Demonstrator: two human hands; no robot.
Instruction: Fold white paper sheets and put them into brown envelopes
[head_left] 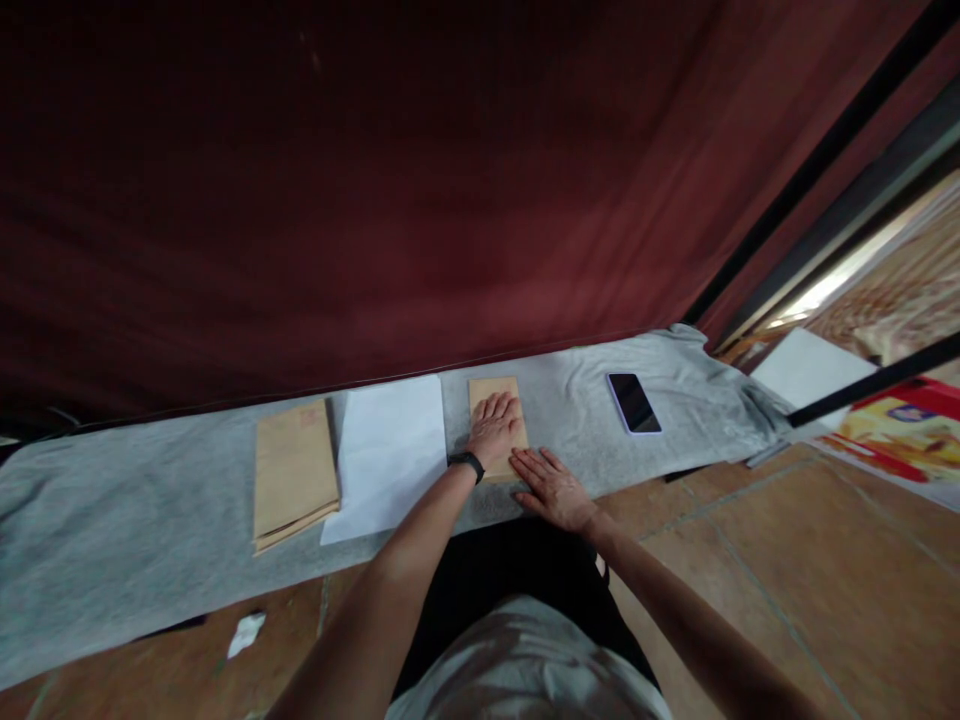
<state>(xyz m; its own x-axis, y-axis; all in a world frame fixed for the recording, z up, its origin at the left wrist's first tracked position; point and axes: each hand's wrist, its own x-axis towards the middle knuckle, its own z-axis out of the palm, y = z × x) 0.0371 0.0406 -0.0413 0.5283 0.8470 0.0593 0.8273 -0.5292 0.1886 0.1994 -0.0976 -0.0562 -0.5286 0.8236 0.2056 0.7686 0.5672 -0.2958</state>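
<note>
Flat and palm down, the left hand (495, 428) rests on a brown envelope (492, 385), fingers straight and lying close together, pinching nothing. The right hand (556, 490) is also stretched out, fingers a little apart, with its fingertips at the envelope's lower right edge; whether they press on the paper or only rest beside it, I cannot tell. A black wristband (469, 465) circles the left wrist.

The envelope lies on a grey cloth (555, 400), directly in front of the person. Just to its left is a white sheet of paper (391, 450), and beyond that a pile of brown envelopes (294, 465). To the right, well apart from both hands, a phone (634, 403) lies on the cloth, its dark screen facing up.
</note>
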